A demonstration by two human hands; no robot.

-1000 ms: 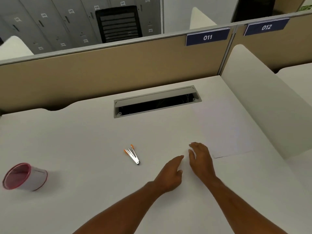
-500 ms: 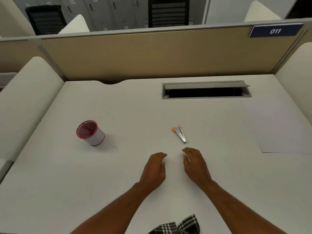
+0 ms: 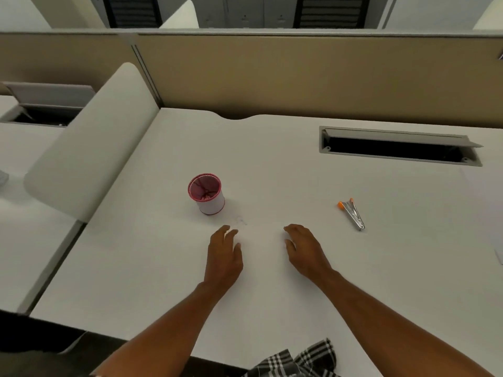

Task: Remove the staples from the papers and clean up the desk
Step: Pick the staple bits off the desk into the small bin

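A small white cup with a red rim (image 3: 207,193) stands upright on the white desk (image 3: 152,262), left of centre. A metal staple remover with orange tips (image 3: 351,213) lies flat to the right. My left hand (image 3: 223,254) rests palm down below the cup, fingers spread, holding nothing. My right hand (image 3: 304,248) lies palm down a little to its right, also empty, well left of the staple remover. A few tiny marks, perhaps loose staples (image 3: 241,221), lie just beyond my left fingertips. The white paper (image 3: 487,202) shows only as a faint sheet at the right edge.
A cable slot with a grey lid (image 3: 397,146) is set into the desk's far right. A tan partition (image 3: 299,74) runs along the back and a white curved divider (image 3: 89,148) bounds the left side. Checked cloth (image 3: 299,360) shows at the bottom edge.
My view has swung left: the cup now sits near the centre and the paper has slid to the right edge. Both hands have moved left of the staple remover and spread apart.
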